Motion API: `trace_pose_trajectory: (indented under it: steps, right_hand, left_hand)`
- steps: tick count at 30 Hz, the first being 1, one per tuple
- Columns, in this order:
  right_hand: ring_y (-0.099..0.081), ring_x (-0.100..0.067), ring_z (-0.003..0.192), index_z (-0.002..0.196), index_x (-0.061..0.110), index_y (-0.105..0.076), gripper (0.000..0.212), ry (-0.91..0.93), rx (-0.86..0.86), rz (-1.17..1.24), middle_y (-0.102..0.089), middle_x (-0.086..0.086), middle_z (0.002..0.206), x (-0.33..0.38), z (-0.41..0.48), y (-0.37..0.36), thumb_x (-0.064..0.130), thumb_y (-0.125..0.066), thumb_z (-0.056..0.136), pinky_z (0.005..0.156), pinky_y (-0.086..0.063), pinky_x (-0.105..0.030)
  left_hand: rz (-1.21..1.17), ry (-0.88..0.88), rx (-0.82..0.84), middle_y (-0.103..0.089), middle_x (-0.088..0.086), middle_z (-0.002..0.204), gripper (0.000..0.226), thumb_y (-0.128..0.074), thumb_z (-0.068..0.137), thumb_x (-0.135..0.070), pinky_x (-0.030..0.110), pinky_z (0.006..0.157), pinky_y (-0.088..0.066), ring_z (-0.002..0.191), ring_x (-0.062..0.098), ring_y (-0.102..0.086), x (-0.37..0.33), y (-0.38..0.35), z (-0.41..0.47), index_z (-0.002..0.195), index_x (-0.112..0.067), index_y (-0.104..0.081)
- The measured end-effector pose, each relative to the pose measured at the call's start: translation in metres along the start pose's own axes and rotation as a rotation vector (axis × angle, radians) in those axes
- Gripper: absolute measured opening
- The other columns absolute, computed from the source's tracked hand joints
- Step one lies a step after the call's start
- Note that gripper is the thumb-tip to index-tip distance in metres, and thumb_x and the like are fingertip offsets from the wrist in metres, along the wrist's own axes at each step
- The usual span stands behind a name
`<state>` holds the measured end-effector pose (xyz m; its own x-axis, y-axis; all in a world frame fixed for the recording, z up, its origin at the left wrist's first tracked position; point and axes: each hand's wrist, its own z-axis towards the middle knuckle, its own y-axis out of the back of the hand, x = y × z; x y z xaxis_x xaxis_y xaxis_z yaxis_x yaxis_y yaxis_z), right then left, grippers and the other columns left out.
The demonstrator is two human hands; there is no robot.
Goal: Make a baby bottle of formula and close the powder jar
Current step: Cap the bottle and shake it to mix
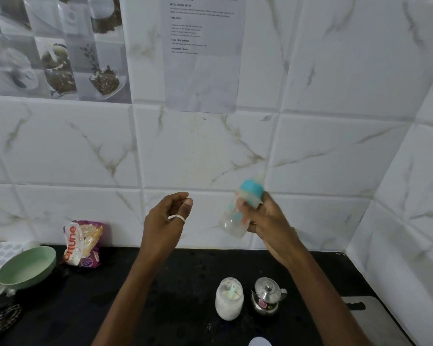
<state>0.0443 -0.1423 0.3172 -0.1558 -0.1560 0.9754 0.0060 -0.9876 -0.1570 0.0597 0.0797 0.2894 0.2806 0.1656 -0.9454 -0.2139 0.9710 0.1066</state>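
My right hand point(269, 222) is raised in front of the tiled wall and grips a baby bottle point(238, 216) with a teal collar; the bottle is tilted and blurred by motion. My left hand point(166, 222) hovers to its left, fingers loosely curled, holding nothing, a white ring on the thumb. On the black counter below stands the powder jar point(229, 302), clear, without a lid, white powder inside and a pale scoop resting in its mouth. A white rounded object point(259, 342) peeks in at the bottom edge; I cannot tell whether it is the lid.
A small steel kettle point(266, 299) stands just right of the jar. A green bowl point(26, 269) and a snack packet point(84, 243) sit at the left by the wall. A grey cutting board point(375, 318) lies at the right. Dark patterned cloth lies at the bottom left.
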Motion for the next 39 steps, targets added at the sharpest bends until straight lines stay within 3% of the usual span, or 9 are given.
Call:
trace_pose_trajectory:
  steps: [5,10,14,19,23,27,31,36,39]
  right_hand:
    - [-0.07,-0.024,0.114,0.135,0.011,-0.052,0.059,0.059,-0.173,0.361,-0.068,-0.009,0.123,0.003,0.007,0.001,0.032,-0.071,0.083,0.084,-0.062,-0.04]
    - [-0.071,-0.023,0.111,0.127,0.018,-0.057,0.06,-0.008,0.025,0.001,-0.068,-0.012,0.125,-0.004,0.001,-0.005,0.04,-0.08,0.077,0.085,-0.06,-0.039]
    - [-0.069,-0.025,0.116,0.137,0.011,-0.051,0.064,0.045,-0.167,0.385,-0.067,-0.012,0.127,-0.002,0.006,-0.002,0.036,-0.073,0.082,0.083,-0.061,-0.037]
    - [-0.069,-0.026,0.118,0.13,0.019,-0.057,0.057,-0.024,0.023,-0.012,-0.069,-0.009,0.128,-0.008,0.002,-0.003,0.037,-0.076,0.079,0.091,-0.06,-0.043]
    - [-0.071,-0.024,0.114,0.134,0.014,-0.053,0.057,0.05,-0.13,0.322,-0.069,-0.009,0.124,-0.001,0.006,-0.002,0.033,-0.07,0.082,0.089,-0.061,-0.041]
    - [-0.071,-0.022,0.112,0.127,0.018,-0.055,0.055,-0.015,0.059,-0.077,-0.068,-0.012,0.127,-0.005,-0.002,-0.009,0.037,-0.074,0.079,0.09,-0.061,-0.04]
    - [-0.073,-0.023,0.11,0.131,0.014,-0.054,0.057,0.05,-0.125,0.297,-0.071,-0.007,0.12,0.001,0.007,-0.007,0.036,-0.071,0.081,0.087,-0.061,-0.041]
    - [-0.072,-0.02,0.11,0.125,0.02,-0.056,0.054,-0.016,0.056,-0.073,-0.069,-0.01,0.124,-0.003,0.0,-0.011,0.039,-0.074,0.078,0.088,-0.061,-0.039]
    - [-0.073,-0.02,0.108,0.129,0.015,-0.055,0.054,0.027,-0.085,0.217,-0.07,-0.007,0.121,0.001,0.006,-0.009,0.036,-0.071,0.082,0.084,-0.061,-0.039]
  left_hand:
    - [-0.008,0.0,0.002,-0.077,-0.014,0.107,0.015,-0.069,0.099,-0.037,0.041,0.102,-0.057,0.105,0.006,-0.072,0.0,0.001,-0.001,0.114,-0.037,-0.072]
    - [0.008,-0.005,-0.004,-0.076,-0.015,0.107,0.016,-0.068,0.099,-0.036,0.042,0.102,-0.057,0.104,0.007,-0.072,0.0,0.001,0.001,0.115,-0.037,-0.071]
    - [-0.004,0.011,-0.001,-0.077,-0.015,0.106,0.014,-0.069,0.099,-0.037,0.041,0.101,-0.057,0.104,0.007,-0.072,0.003,0.002,-0.001,0.112,-0.038,-0.072]
    - [0.003,0.005,-0.004,-0.077,-0.016,0.106,0.013,-0.069,0.099,-0.036,0.041,0.101,-0.057,0.103,0.005,-0.072,0.003,0.004,0.001,0.112,-0.039,-0.071]
    - [0.002,0.009,0.003,-0.077,-0.016,0.106,0.015,-0.069,0.099,-0.036,0.041,0.102,-0.057,0.103,0.005,-0.072,0.004,0.006,-0.001,0.113,-0.038,-0.072]
    - [0.019,-0.001,-0.004,-0.076,-0.016,0.107,0.014,-0.068,0.099,-0.036,0.04,0.101,-0.057,0.103,0.005,-0.072,0.003,0.006,0.001,0.112,-0.039,-0.071]
    - [0.011,-0.01,0.006,-0.076,-0.016,0.107,0.014,-0.068,0.1,-0.035,0.039,0.101,-0.057,0.103,0.005,-0.072,0.003,0.007,-0.001,0.113,-0.038,-0.071]
    - [0.01,-0.011,0.0,-0.076,-0.015,0.108,0.015,-0.068,0.099,-0.036,0.039,0.101,-0.057,0.104,0.006,-0.072,0.003,0.009,-0.001,0.113,-0.039,-0.071]
    - [0.005,-0.008,0.008,-0.076,-0.015,0.108,0.015,-0.068,0.099,-0.036,0.038,0.101,-0.057,0.104,0.005,-0.072,0.003,0.008,-0.002,0.115,-0.037,-0.071]
